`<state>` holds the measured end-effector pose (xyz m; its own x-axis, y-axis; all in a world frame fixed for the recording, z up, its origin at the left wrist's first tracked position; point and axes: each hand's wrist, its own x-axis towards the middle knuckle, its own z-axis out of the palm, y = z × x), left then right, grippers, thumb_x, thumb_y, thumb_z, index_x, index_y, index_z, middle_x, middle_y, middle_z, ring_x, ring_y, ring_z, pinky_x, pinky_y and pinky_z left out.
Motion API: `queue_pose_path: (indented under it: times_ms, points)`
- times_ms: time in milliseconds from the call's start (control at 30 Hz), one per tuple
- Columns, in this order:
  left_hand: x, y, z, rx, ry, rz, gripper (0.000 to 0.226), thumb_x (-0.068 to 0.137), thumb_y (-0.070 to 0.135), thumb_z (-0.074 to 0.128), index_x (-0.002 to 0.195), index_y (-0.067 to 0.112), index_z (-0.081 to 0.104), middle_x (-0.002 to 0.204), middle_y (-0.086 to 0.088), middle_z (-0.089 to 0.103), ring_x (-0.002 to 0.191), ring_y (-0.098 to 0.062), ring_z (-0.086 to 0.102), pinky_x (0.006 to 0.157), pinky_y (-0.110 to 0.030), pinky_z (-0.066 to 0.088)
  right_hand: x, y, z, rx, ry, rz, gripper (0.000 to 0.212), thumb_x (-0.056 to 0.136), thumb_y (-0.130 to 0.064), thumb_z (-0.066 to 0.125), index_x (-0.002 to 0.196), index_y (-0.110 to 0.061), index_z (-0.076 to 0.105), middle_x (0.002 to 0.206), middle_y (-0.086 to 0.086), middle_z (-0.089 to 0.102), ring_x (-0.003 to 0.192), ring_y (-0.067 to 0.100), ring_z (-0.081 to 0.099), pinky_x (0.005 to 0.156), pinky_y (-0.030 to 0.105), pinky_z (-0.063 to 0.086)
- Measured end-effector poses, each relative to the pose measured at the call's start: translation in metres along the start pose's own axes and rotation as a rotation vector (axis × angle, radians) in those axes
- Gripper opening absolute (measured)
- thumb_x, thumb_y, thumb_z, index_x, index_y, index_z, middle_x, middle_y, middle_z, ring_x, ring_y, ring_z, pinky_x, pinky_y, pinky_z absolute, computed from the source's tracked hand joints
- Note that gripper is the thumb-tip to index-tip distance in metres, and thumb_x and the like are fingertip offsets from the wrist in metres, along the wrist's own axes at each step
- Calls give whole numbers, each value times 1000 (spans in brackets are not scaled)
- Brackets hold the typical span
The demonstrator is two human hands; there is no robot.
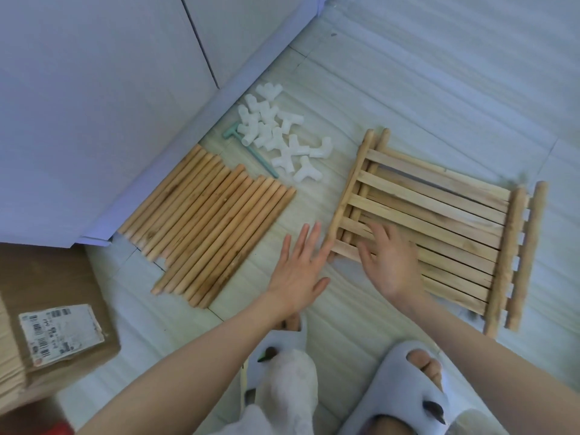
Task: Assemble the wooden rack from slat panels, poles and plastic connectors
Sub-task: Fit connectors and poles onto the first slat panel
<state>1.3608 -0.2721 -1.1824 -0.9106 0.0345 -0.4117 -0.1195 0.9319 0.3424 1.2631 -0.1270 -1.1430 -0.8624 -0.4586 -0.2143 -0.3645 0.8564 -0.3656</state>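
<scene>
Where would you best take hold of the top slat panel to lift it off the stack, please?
Probably by its round end rails: one grip on the left rail, the other on the right rail, coming from above at the sides. The rails overhang the slat panel, leaving room for fingers.

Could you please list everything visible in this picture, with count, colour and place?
wooden poles: roughly twenty, light brown, laid side by side on the floor, left of centre.
plastic connectors: a pile, white, beyond the poles.
small hammer: one, pale green, beside the connectors.
slat panels: a stack, number unclear, light wood, right.
cardboard box: one, brown, labelled, lower left.
cabinet: white, upper left.
slippers: two, pale grey, bottom.
left hand: fingers straight, above the floor.
right hand: over the panels' near corner.
</scene>
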Motion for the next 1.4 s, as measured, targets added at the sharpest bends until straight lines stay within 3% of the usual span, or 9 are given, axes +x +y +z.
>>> queue_pose_path:
  times_ms: [100,200,400,567,767,933,1033,1300,1400]
  points:
    - [16,8,6,20,6,21,83,96,31,46,141,29,-24,152,-10,-29,141,-30,-24,115,-47,-6,-10,49,-1,-358,-307,101,81,89,-56,46,150,-25,3,157,8,8,144,29,9,111,53,17]
    - [36,8,11,23,-17,11,70,99,29,39,148,32,-10,152,-15,-28,142,-32,-20,117,-48,1,-17,82,11,-361,-378,195,88,87,-63,43,148,-30,-11,158,8,-12,145,32,-8,112,58,9]
    - [66,7,13,-61,65,43,61,98,22,45,150,25,13,155,-22,-6,141,-37,17,116,-41,21,-8,103,34,-391,-255,198,82,90,-34,57,150,-27,2,156,18,12,142,43,9,103,70,16]
    - [128,21,-12,63,67,-18,66,98,32,42,150,31,2,156,-16,-8,144,-31,8,114,-42,19,43,135,14,-381,-221,215,77,96,-38,43,148,-28,-13,157,12,-12,143,36,-11,108,66,4]
    - [214,46,-50,131,71,-24,66,100,38,35,150,26,-6,157,-14,-4,144,-31,2,112,-47,19,134,175,-41,-290,-223,253,89,85,-49,59,150,-24,3,157,10,3,143,35,6,112,57,16]
    - [242,53,-55,-332,98,-96,64,98,21,36,149,6,-1,150,-19,22,139,-34,19,109,-45,29,143,176,-49,-289,-113,231,74,83,-44,63,141,-15,29,144,14,29,133,35,26,107,49,25]
    - [245,56,-54,-465,101,-209,47,98,19,36,139,-1,24,130,-27,43,125,-42,38,99,-44,36,140,179,-51,-298,-81,195,68,83,-44,63,138,-17,35,140,13,35,130,33,30,108,46,24]
    - [246,69,-68,-183,106,-237,39,97,17,37,130,-3,31,134,-22,35,124,-38,30,100,-42,30,142,169,-44,-408,-107,138,36,95,-21,49,126,-3,42,125,16,45,117,31,42,92,40,37]
    - [246,76,-76,-273,158,-258,44,92,10,45,130,-4,29,134,-21,33,124,-37,30,102,-42,32,148,165,-55,-370,-144,114,34,96,-15,46,125,0,38,125,19,46,115,34,46,83,40,39]
